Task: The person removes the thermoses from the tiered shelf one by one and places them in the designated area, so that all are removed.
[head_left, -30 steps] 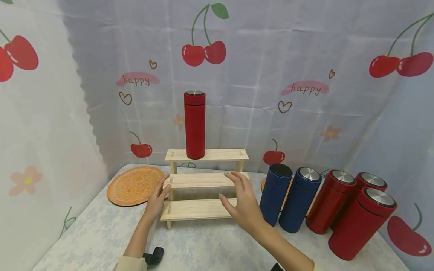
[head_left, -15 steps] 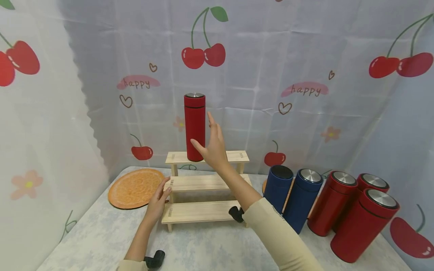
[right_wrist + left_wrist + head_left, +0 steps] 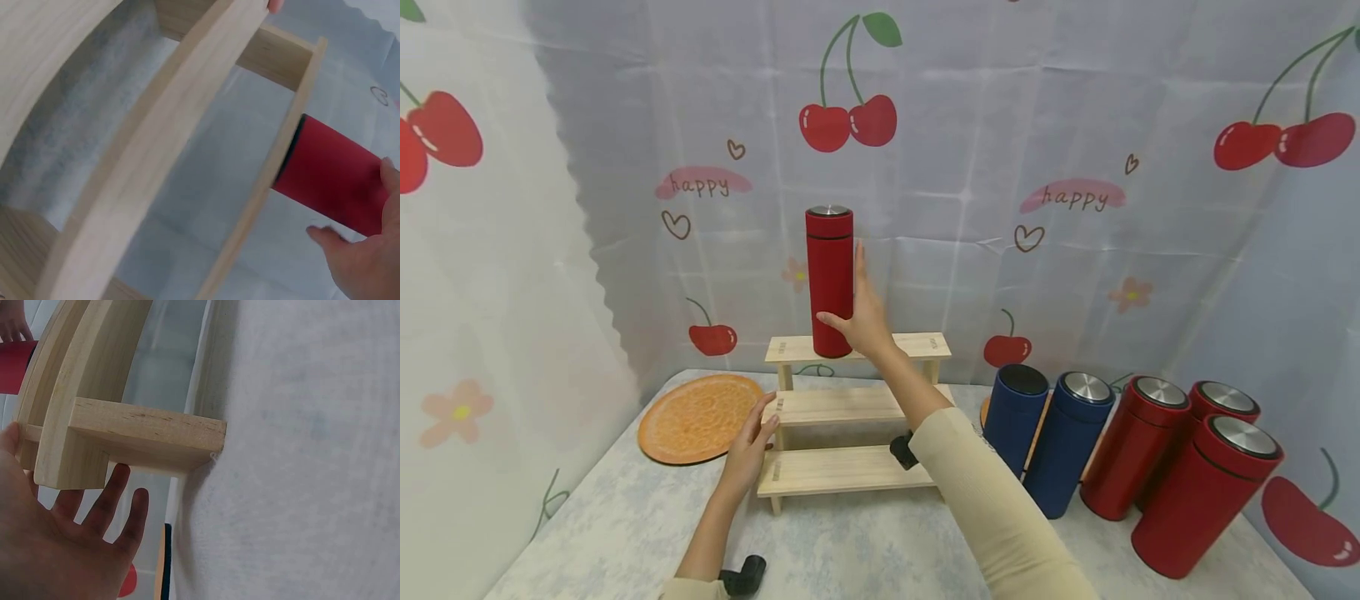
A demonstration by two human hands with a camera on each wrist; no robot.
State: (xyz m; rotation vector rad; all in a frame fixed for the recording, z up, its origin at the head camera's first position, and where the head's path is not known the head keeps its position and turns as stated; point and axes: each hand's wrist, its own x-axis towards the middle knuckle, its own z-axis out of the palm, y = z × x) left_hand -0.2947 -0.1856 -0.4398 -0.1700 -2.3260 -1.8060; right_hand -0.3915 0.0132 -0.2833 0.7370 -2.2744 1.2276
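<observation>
A tall red thermos bottle with a steel lid stands upright on the top step of a wooden three-step rack. My right hand is at its right side, thumb across the front and the other fingers stretched up beside it. In the right wrist view the thumb overlaps the bottle, and another finger stands apart from it. At the rack's left end is my left hand, its fingers spread and nearly straight around the middle step's end. The left wrist view shows fingertips close to a leg of the rack.
Two blue thermos bottles and three red thermos bottles stand right of the rack. A round orange mat lies at the left, with part of another behind the blue bottles. A cherry-patterned curtain hangs close behind.
My right hand has gone up from beside the middle step to the red thermos bottle on the top step, closing in on it. The left hand stays at the rack's end.
</observation>
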